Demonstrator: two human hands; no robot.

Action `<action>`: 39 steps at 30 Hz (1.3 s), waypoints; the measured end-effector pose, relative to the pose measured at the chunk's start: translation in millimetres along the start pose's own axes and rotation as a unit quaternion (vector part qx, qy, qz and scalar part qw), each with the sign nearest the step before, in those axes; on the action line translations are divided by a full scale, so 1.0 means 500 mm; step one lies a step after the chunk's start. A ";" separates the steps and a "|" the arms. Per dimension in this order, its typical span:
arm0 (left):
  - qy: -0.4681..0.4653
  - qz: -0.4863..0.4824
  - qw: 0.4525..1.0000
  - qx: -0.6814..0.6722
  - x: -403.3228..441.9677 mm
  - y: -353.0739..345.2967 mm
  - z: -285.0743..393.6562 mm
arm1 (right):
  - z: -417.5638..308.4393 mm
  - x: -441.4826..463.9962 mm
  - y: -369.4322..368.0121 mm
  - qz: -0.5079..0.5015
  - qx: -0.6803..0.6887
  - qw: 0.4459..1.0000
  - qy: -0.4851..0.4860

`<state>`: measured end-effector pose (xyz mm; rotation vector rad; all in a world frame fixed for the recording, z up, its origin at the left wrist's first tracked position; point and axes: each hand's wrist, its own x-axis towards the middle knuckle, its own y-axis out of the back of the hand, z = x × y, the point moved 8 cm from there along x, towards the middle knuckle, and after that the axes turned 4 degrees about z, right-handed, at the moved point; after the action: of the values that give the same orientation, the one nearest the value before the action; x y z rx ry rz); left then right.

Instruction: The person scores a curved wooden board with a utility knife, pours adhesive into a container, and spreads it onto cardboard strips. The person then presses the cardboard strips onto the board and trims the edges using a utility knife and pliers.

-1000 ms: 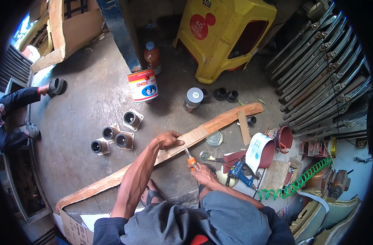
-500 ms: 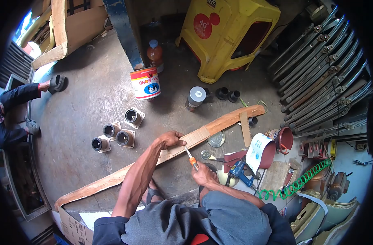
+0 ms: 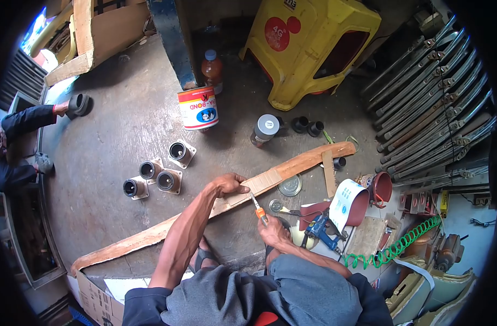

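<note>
A long brown cardboard strip (image 3: 308, 158) slants across the floor in front of me, with a paler corrugated patch near its middle. My left hand (image 3: 229, 185) is closed on the strip's edge beside that patch, fingers curled and thumb pointing right. In my right hand (image 3: 273, 231) is a utility knife with an orange handle (image 3: 260, 213), gripped from below. Its thin metal blade points up and left, at the strip's near edge just right of my left thumb. Whether the blade touches the strip I cannot tell.
Several black-and-white round fittings (image 3: 168, 180) stand left. Beyond are a glue can (image 3: 198, 108), a bottle (image 3: 211, 70), a grey-lidded can (image 3: 266, 127) and a yellow stool (image 3: 292, 81). A blue air tool (image 3: 322, 231) with green coiled hose (image 3: 390, 252) lies right. Another person's legs (image 3: 31, 122) show left.
My right hand and the knife have shifted slightly right and down along the strip's near edge. My left hand keeps its hold. The whole view has moved a little.
</note>
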<state>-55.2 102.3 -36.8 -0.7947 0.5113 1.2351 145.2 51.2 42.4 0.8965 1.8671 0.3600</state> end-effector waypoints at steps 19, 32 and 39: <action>0.028 -0.031 0.999 -0.022 -0.016 0.011 -0.007 | 0.012 0.008 0.017 0.013 0.122 0.990 0.075; -0.005 -0.028 0.999 0.019 -0.032 0.011 0.010 | 0.014 0.020 0.025 0.030 0.120 0.989 0.079; 0.010 0.001 1.000 0.026 -0.035 0.014 0.001 | 0.007 0.016 0.033 -0.007 0.070 0.997 0.031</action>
<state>-66.5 92.5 -25.5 -0.7637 0.5586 1.2116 153.5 67.5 45.4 0.9755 1.9744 0.2545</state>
